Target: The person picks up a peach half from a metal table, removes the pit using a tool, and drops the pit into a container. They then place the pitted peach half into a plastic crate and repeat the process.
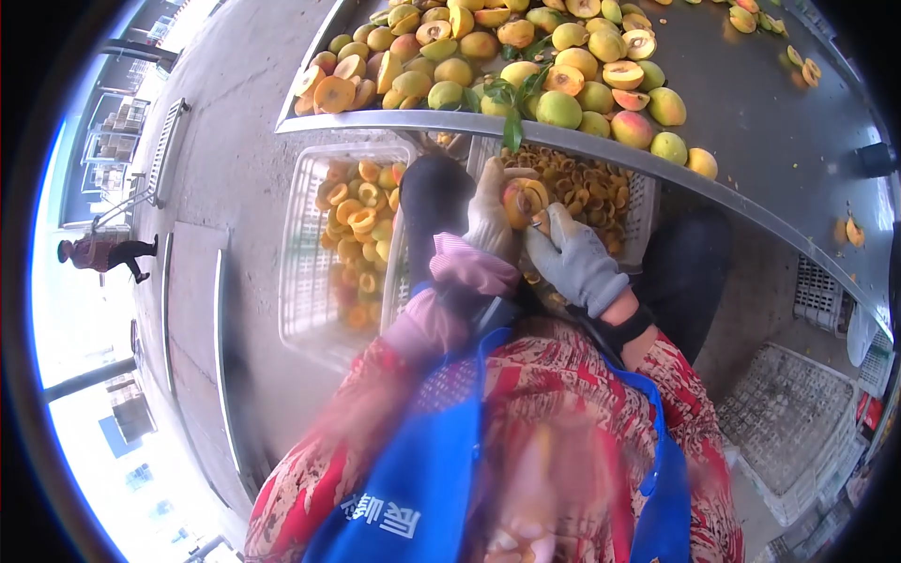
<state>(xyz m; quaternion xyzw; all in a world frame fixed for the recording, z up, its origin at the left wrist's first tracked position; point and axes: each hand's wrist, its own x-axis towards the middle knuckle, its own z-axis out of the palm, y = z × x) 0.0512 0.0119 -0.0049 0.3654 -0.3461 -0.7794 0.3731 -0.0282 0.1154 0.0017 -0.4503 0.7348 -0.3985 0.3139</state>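
My gloved left hand (pixel 490 214) is wrapped round a cut yellow peach (pixel 522 201), its orange flesh facing right. Against the cut side of the fruit, my right hand (pixel 574 261), in a grey glove, has its fingers closed round a small tool; only a bit of its tip shows, too little to name it. Both hands are over a crate of brown peach pits (pixel 587 188) between my knees. To the left stands a white plastic crate (pixel 305 272) holding peach halves (pixel 361 220).
A metal table (pixel 788 113) with a raised rim spans the front, heaped with whole and halved peaches (pixel 558 110) and some leaves. Stacked crates (pixel 788 413) stand at right. Far left, a person (pixel 108 253) walks beside a cart.
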